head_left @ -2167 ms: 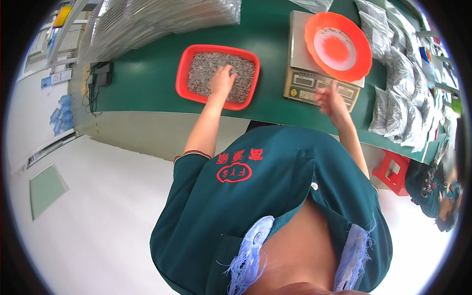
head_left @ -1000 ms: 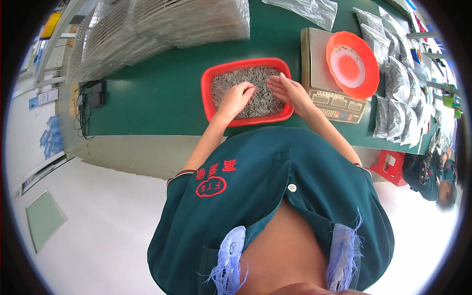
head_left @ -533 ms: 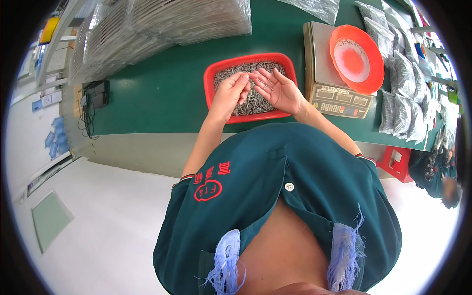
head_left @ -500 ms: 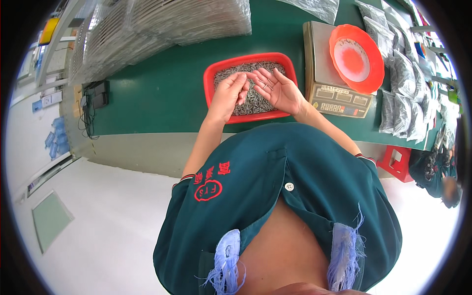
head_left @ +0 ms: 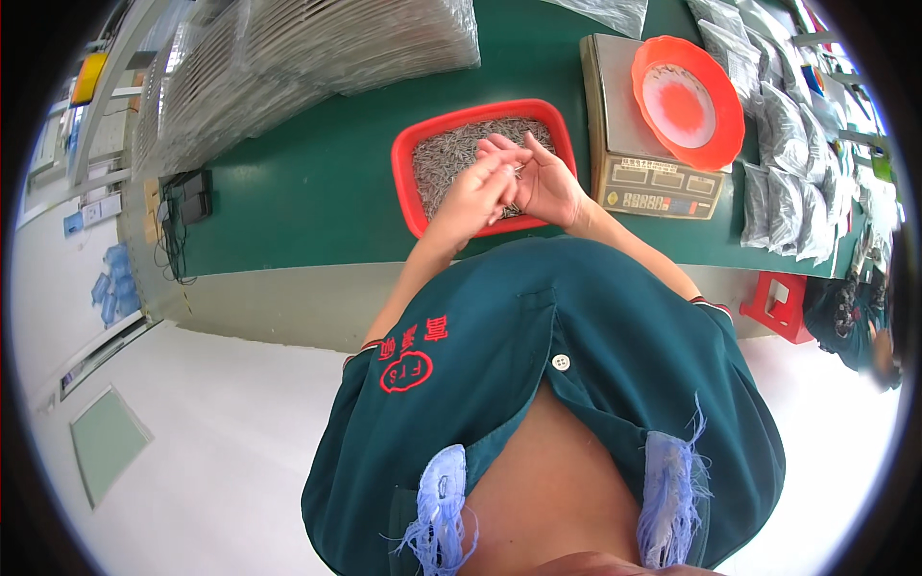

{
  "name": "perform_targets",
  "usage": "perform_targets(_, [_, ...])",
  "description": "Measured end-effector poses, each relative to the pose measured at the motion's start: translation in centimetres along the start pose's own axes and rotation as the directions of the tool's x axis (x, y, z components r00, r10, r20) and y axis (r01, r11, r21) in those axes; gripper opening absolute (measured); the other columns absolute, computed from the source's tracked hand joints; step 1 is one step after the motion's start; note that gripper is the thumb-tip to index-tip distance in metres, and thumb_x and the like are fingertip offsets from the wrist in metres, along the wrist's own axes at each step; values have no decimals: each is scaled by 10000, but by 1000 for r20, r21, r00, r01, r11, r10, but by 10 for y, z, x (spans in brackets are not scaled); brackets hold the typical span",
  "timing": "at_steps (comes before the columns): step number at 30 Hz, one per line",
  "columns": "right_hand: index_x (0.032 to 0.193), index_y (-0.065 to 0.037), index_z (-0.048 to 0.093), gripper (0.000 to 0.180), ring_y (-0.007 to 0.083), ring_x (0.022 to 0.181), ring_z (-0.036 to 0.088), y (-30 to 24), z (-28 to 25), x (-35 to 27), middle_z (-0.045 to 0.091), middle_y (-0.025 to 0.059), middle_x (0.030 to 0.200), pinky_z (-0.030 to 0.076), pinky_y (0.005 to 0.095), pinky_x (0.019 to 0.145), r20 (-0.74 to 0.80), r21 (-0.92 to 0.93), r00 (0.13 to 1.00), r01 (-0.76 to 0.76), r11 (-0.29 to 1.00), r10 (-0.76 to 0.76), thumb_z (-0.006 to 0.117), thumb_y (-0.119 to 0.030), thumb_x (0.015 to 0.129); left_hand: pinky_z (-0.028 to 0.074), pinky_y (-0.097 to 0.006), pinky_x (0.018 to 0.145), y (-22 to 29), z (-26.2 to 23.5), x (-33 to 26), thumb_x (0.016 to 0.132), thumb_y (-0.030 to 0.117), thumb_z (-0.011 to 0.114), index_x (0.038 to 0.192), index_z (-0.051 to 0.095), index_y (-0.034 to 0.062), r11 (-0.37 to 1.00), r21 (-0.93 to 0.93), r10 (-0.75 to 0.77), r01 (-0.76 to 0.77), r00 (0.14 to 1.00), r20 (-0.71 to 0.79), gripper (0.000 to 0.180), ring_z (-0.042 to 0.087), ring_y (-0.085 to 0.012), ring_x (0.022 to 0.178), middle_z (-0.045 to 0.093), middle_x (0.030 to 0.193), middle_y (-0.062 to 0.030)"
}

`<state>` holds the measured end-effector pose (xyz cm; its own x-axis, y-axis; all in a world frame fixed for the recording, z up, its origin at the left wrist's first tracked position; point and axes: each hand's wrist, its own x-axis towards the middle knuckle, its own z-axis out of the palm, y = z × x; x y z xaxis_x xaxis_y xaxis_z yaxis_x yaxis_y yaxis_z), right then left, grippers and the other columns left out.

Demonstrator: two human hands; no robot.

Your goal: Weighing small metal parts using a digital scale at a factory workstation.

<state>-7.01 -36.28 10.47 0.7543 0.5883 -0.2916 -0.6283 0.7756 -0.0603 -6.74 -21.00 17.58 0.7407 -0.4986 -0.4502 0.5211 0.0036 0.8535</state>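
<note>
A red plastic basket (head_left: 407,197) on the green table holds a heap of thin grey metal pieces (head_left: 440,163) that look like screws or nails. Over its near right part my two hands meet. My right hand (head_left: 554,190) lies palm up, fingers stretched out. Across its palm and fingers reaches my left hand (head_left: 477,195), its fingers closed together; what they pinch, if anything, is too small to make out. A small shiny sliver shows between the hands, but I cannot tell which hand has it.
Right of the basket stands a weighing scale (head_left: 656,189) with a red dish (head_left: 713,144) on it. Filled clear bags (head_left: 786,206) lie beyond it. A wrapped stack (head_left: 317,48) stands at the back left, a black device with cables (head_left: 195,195) below. A red stool (head_left: 780,305) is under the table.
My left hand has moved right, from beside the right hand's fingertips to over its palm. The right hand stays palm up. The whole view has shifted slightly.
</note>
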Motion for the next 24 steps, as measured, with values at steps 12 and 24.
perform_targets(12, [1264,104,395,596,338,1262,396,-111,14,-77,466,216,1286,314,421,1087,344,38,690,668,743,-637,264,-413,998,530,-327,793,-59,-57,2,990,210,405,1160,518,-15,867,-498,-169,26,955,-244,304,604,-221,982,593,1015,-108])
perform_targets(24, [1302,6,480,604,213,1284,401,-128,42,-100,519,126,1301,293,345,1059,168,-974,332,199,-106,-928,247,-459,995,524,-296,771,-20,-31,8,977,187,435,1245,469,-30,971,-230,-83,62,993,-80,347,612,-188,930,603,1054,-132])
